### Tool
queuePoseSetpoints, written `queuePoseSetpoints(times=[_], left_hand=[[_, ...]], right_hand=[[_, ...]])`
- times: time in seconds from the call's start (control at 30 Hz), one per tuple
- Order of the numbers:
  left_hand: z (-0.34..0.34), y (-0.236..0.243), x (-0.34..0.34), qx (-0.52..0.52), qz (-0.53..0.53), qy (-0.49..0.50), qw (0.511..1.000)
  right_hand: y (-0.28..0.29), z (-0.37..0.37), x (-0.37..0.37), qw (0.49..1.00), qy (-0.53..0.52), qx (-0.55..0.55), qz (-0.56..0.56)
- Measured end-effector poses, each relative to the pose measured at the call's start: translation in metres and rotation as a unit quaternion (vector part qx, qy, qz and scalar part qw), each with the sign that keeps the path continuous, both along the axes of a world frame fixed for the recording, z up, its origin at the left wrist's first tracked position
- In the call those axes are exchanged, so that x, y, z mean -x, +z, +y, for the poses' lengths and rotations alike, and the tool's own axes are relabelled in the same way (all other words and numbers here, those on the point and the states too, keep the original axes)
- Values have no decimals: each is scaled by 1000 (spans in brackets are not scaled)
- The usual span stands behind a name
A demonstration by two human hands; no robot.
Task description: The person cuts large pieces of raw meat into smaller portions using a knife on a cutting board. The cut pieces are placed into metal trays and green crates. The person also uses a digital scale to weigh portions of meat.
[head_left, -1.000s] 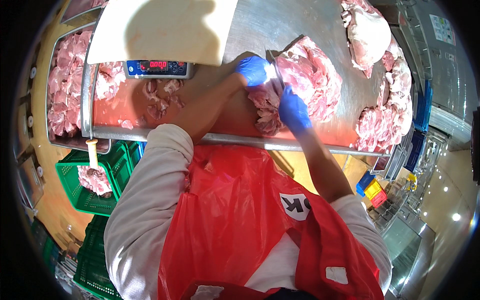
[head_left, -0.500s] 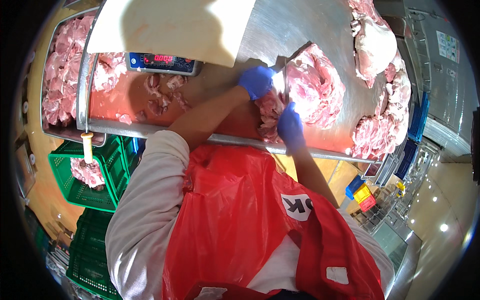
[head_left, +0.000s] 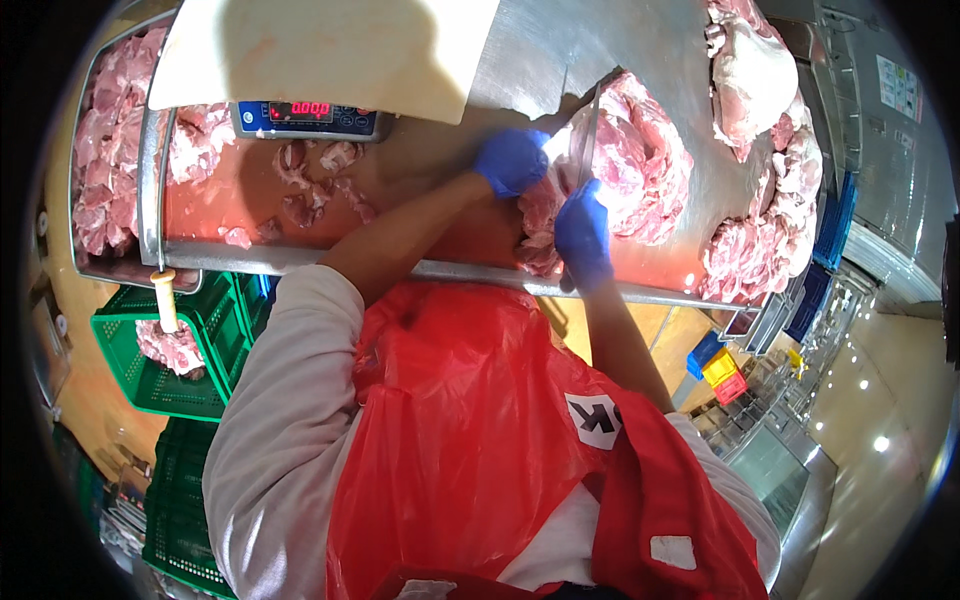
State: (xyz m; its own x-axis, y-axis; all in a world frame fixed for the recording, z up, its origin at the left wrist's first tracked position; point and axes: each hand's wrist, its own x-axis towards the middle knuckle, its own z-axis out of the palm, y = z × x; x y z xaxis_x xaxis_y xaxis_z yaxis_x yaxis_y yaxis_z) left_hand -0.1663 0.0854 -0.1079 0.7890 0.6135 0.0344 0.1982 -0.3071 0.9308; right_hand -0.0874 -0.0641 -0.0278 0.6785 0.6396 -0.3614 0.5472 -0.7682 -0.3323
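A large piece of raw meat lies on the metal table in front of me, with a looser flap at its left side. My left hand, in a blue glove, is closed on the upper left edge of this meat. In my right hand, also gloved in blue, is a knife; its fingers wrap round the handle and hide it. The narrow blade points away from me and lies along the meat's left part, just right of my left hand.
A digital scale stands left, below a white cutting board. Small meat scraps lie nearby. A metal tray of meat chunks is far left, above a green crate. More large cuts line the right side.
The knife has moved slightly away from me and its tip now leans right, showing more of the blade. My left hand keeps its hold; the whole view has shifted slightly.
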Motion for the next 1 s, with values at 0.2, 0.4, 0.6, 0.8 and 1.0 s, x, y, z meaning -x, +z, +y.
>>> queuePoseSetpoints(times=[0.2, 0.4, 0.6, 0.8, 1.0], left_hand=[[-3, 10, 2, 27, -65, -21, 997], [5, 29, 13, 20, -17, -68, 997], [34, -3, 6, -122, -21, -3, 992], [22, -1, 16, -92, 2, 2, 996], [15, 23, 42, -90, 31, -9, 995]], right_hand=[[17, -13, 34, 996, -42, 61, 49], [-3, 51, -21, 1000, 6, -3, 24], [-2, -16, -29, 986, 138, 92, -12], [93, -83, -14, 954, 171, 242, 38], [18, 18, -2, 974, 223, 4, -47]])
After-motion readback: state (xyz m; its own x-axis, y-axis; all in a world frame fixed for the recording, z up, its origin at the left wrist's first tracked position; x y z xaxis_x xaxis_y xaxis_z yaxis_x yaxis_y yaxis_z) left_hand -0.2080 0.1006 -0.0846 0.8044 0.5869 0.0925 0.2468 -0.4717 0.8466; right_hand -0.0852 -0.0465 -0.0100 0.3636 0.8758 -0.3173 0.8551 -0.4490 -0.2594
